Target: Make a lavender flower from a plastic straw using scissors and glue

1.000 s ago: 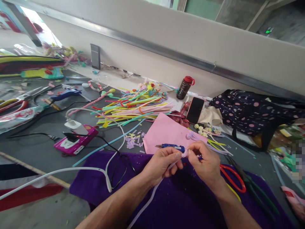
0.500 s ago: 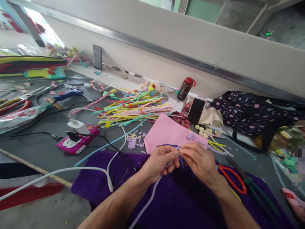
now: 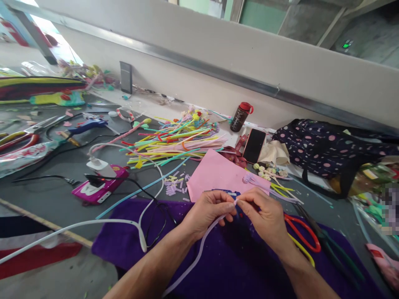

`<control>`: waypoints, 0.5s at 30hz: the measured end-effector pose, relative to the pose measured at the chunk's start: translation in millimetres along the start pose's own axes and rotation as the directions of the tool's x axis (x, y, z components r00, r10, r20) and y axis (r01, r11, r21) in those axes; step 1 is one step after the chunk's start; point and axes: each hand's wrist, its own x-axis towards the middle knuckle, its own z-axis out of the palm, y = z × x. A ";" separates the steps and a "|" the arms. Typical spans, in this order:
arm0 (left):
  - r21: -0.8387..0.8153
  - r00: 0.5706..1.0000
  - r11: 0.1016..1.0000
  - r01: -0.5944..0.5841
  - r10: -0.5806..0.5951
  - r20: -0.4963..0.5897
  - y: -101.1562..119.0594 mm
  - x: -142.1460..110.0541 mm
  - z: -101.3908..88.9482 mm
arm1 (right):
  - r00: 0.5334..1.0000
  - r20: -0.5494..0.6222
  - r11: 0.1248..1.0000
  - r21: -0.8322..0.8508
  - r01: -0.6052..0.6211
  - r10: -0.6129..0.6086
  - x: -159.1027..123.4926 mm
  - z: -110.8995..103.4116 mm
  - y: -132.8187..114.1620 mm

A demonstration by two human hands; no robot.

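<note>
My left hand [image 3: 208,211] and my right hand [image 3: 262,215] meet over a purple cloth [image 3: 237,265], fingertips pinched together on the end of a pale lilac pipe cleaner [image 3: 199,252]. The stem trails down and left from my left hand across the cloth. A blue glue gun [image 3: 225,192] lies just behind my fingers, partly hidden by them, at the edge of a pink paper sheet [image 3: 215,172].
Red-handled scissors [image 3: 304,234] lie right of my right hand. A heap of coloured pipe cleaners [image 3: 174,141], a phone [image 3: 254,145], a red-capped bottle [image 3: 240,116], a polka-dot bag [image 3: 330,149], a pink power strip [image 3: 99,185] and white cables surround the cloth.
My fingertips have closed tighter together on the pipe cleaner's tip. The small pinkish curl seen between them a second ago is now hidden in the pinch.
</note>
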 end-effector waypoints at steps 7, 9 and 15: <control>-0.032 0.999 0.998 -0.045 0.045 0.011 -1.1 -0.8 -0.8 | 0.864 0.278 0.725 0.470 -0.504 0.420 0.7 11.4 2.9; -0.023 0.999 0.999 -0.034 0.034 0.035 -1.8 -0.6 -0.7 | 0.822 0.347 0.604 0.560 -0.568 0.451 0.2 15.7 5.3; -0.008 0.996 0.996 -0.085 0.085 -0.017 -3.7 0.8 -1.1 | 0.807 0.350 0.515 0.633 -0.578 0.476 -0.4 24.3 12.0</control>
